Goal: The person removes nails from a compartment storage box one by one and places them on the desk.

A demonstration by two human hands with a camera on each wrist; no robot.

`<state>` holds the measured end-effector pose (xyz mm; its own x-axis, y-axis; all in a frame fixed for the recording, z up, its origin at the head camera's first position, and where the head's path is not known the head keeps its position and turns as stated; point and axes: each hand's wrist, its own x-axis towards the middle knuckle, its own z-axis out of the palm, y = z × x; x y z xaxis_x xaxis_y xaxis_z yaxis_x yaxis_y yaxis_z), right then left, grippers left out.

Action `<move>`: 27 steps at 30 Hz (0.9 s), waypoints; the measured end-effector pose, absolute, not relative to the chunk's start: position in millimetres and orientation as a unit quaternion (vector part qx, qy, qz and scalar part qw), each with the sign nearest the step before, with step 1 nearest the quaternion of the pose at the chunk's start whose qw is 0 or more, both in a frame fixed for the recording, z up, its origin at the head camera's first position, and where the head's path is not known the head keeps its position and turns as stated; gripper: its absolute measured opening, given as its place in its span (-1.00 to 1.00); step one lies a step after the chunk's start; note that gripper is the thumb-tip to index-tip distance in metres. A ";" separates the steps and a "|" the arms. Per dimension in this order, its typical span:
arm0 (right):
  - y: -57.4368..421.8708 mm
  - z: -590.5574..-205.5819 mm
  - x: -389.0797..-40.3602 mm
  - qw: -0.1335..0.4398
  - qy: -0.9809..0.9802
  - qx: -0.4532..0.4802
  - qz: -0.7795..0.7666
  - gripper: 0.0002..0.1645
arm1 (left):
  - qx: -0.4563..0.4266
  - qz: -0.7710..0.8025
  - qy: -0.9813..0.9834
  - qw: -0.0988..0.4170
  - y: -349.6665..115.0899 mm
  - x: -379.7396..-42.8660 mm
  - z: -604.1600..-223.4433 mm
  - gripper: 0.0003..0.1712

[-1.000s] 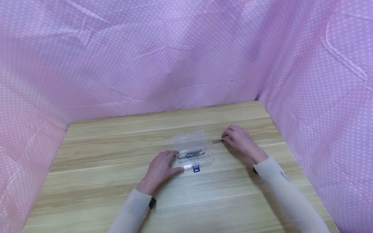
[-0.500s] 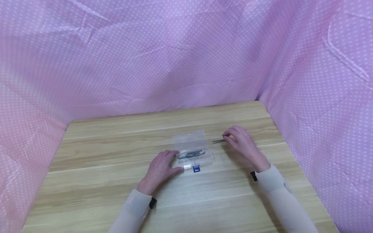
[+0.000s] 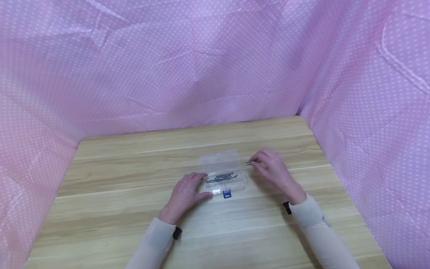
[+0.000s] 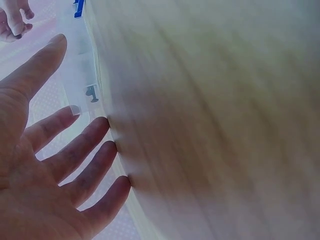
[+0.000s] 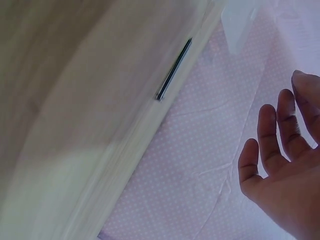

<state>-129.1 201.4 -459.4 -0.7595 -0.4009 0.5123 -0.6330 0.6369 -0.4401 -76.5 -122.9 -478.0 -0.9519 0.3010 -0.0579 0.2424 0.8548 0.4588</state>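
A clear plastic box (image 3: 235,184) lies on the wooden table, its transparent lid (image 3: 220,161) folded back. Several metal nails (image 3: 221,178) lie inside. At the box's left end is my left hand (image 3: 183,194), thumb by the front corner and index finger by the back one. The left wrist view shows this hand's (image 4: 45,165) fingers spread, the other fingertips resting on the tabletop. My right hand (image 3: 273,170) is over a pair of loose nails (image 3: 248,163) right of the box. In the right wrist view those nails (image 5: 174,70) lie apart from the right hand (image 5: 287,160), its fingers loosely bent.
A blue latch (image 3: 227,194) sticks out from the box's front side. The wooden table (image 3: 134,179) ends at a pink dotted cloth (image 3: 188,74) behind and on both sides. Black straps (image 3: 177,233) show at the sleeve cuffs.
My right hand lifts off the loose nails, then shifts left across them toward the box. The nails stay on the table. My left hand keeps its place at the box.
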 end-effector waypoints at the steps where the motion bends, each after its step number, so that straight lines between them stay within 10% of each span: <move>1: 199.4 -460.0 -128.6 0.189 -0.883 0.296 0.310 -0.80 | 0.142 0.229 0.961 0.064 -122.8 -76.4 -477.9 -0.14; 27: 163.2 -468.9 -127.1 0.068 -0.917 0.302 0.251 -0.86 | 0.138 0.235 0.960 0.063 -122.6 -77.1 -479.7 -0.14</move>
<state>-127.1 163.2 -468.9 -0.8086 -0.5197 0.2759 -0.5877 0.6916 -0.4198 -77.1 -122.6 -479.7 -0.9542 0.2938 -0.0560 0.2346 0.8513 0.4692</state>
